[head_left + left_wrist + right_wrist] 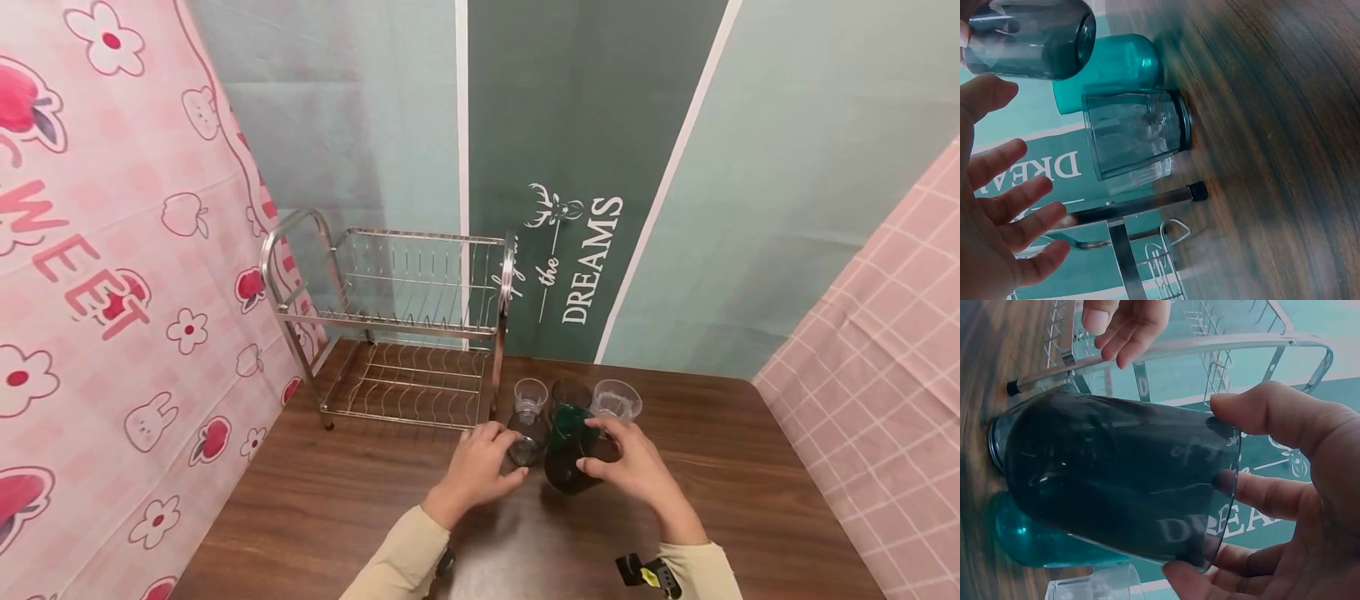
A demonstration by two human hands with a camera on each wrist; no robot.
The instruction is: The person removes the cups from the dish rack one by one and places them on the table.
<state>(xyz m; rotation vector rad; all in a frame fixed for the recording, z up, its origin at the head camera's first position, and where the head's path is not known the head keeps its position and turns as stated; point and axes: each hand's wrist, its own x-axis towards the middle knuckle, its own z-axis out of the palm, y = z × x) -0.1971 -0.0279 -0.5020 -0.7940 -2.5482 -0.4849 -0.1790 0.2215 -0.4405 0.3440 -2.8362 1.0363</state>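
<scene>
My right hand [637, 467] grips a dark smoky drinking glass [1122, 475] near its rim, thumb on one side and fingers on the other. In the left wrist view this glass hangs above the tabletop, in front of a teal glass [1116, 69]. My left hand [480, 467] holds nothing; its fingers are spread and loosely bent beside a grey-tinted glass [1135, 131]. Behind that one stands a small clear glass [531, 392]. A wider clear glass [618, 400] is at the right of the group, partly behind my right hand.
A two-tier metal dish rack [412, 325] stands to the left of the glasses, at the back of the brown wooden table [720, 475]. Patterned cloths hang behind and at both sides. Black wrist straps [648, 573] are at the sleeves.
</scene>
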